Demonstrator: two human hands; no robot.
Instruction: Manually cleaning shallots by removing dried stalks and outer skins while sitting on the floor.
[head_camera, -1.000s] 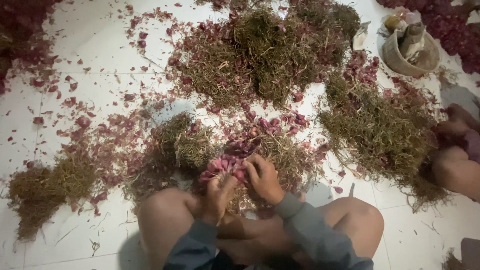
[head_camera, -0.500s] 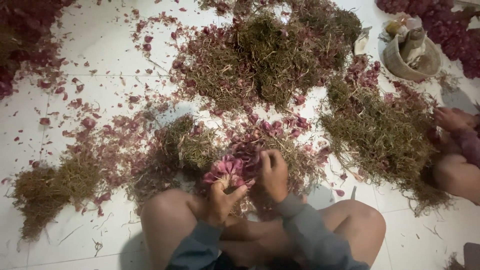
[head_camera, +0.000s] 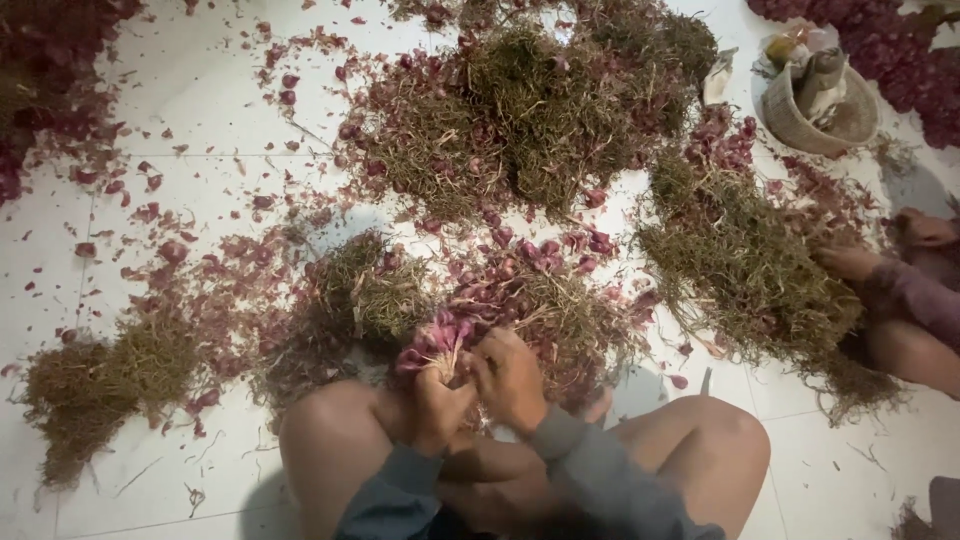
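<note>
I sit cross-legged on a white tiled floor (head_camera: 180, 120). My left hand (head_camera: 440, 400) grips a bunch of purple-red shallots (head_camera: 432, 345) by its dry stalks, bulbs pointing up and left. My right hand (head_camera: 512, 378) is closed on the same bunch from the right side, fingers curled over the stalks. Just beyond my hands lies a small heap of shallots with dry roots (head_camera: 545, 290). My knees frame both hands.
Big mounds of dry greenish stalks lie ahead (head_camera: 520, 110), to the right (head_camera: 750, 260) and at left (head_camera: 100, 380). Loose red skins litter the tiles. A woven basket (head_camera: 820, 100) stands far right. Another person's legs and hand (head_camera: 910, 290) are at the right edge.
My hands have stayed on the bunch and shifted slightly; the right hand came down from the heap onto the stalks. The bunch's bulbs now fan up to the left.
</note>
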